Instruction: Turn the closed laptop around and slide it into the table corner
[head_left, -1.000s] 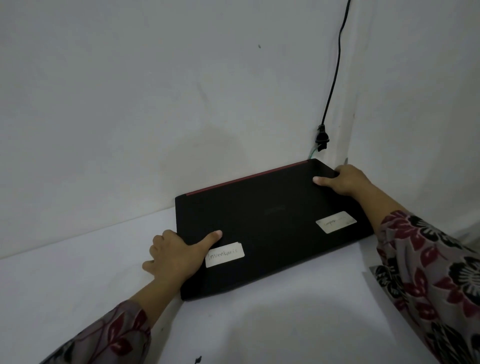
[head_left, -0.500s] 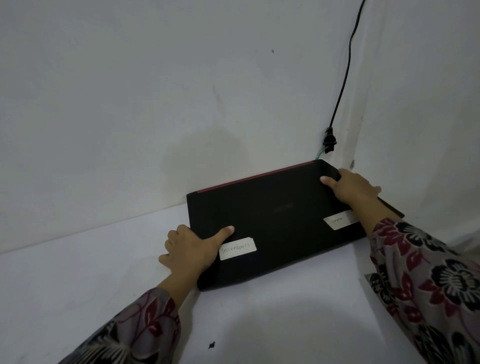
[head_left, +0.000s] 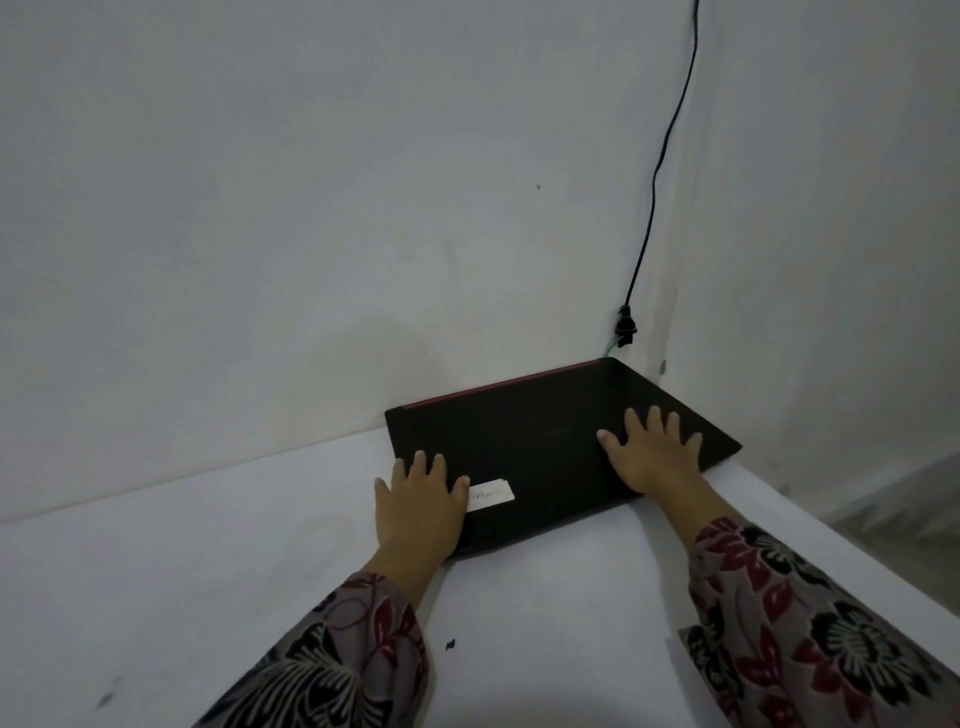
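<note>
Laptop (head_left: 545, 447): closed, lying flat in the table's (head_left: 208, 571) far right corner, red-trimmed edge along the back wall.
Change: both hands have left its edges for the lid.
Left hand (head_left: 421, 504): grip spread, palm flat beside the white label (head_left: 491, 493).
Right hand (head_left: 652, 452): grip spread, pressing down.
Meaning: slide looks nearly complete.

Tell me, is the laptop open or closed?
Closed. The black laptop lies flat on the white table, lid down, and both the left hand and the right hand rest flat on top of it.
</note>
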